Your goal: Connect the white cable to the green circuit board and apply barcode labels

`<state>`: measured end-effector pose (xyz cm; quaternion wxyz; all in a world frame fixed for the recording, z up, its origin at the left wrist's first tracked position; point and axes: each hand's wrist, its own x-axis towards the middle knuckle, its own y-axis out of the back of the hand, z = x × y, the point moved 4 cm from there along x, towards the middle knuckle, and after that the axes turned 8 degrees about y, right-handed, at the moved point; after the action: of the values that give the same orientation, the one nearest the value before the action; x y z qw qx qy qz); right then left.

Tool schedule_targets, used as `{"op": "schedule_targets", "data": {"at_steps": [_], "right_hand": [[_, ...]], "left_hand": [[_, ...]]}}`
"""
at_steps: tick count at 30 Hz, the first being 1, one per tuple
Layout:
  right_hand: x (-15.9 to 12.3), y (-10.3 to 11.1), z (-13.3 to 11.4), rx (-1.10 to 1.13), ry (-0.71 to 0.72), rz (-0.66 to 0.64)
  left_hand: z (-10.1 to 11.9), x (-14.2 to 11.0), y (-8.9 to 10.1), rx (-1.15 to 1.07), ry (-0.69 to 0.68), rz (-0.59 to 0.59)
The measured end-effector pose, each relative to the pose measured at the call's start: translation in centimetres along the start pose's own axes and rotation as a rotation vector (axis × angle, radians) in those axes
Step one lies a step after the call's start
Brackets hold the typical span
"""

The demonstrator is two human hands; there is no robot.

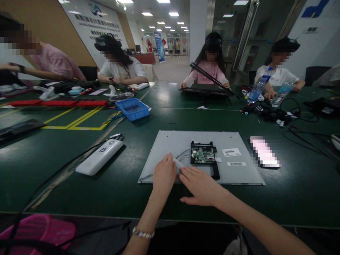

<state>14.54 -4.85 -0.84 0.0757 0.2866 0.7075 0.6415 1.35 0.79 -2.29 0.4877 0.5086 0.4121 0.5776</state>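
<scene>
A flat grey metal panel (170, 143), like the back of a display, lies on the table before me. On it sits a black plastic bracket (216, 172) with a green circuit board (203, 156); thin grey cables (183, 154) run leftward from the board. My left hand (165, 173) rests on the panel's left half, fingers together and bent around the end of a whitish strip (178, 163). Beside it, my right hand (200, 186) lies flat, fingers stretched over the strip's lower end and thumb apart. Its fingertips hide part of the strip. Two labels (231, 152) are stuck at the panel's right.
Left of the panel lies a white power bank (100, 156) with a black cable. A phone (265, 152) is at the right. Farther back are a blue basket (132, 109), two water bottles (259, 86) and tangled cables. Several people sit across the green table (132, 198).
</scene>
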Motion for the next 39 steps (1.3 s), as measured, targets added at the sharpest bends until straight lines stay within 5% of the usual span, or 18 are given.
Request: {"op": "schedule_targets", "data": {"at_steps": [18,24,32,39], "right_hand": [[-0.2,0.1,0.1,0.006,-0.016,0.012],[-1.0,1.9,0.6,0.074,-0.06,0.049],[-7.4,5.5,9.4,0.129,-0.493,0.238],[-10.8,3.0,13.7,0.357,-0.603,0.248]], "left_hand": [[-1.0,0.3,0.1,-0.164,0.053,0.012],[-1.1,0.1,0.1,-0.182,0.038,0.068],[-0.8,-0.1,0.9,-0.223,-0.023,0.148],[-0.8,-0.1,1.4,-0.228,0.013,0.248]]}}
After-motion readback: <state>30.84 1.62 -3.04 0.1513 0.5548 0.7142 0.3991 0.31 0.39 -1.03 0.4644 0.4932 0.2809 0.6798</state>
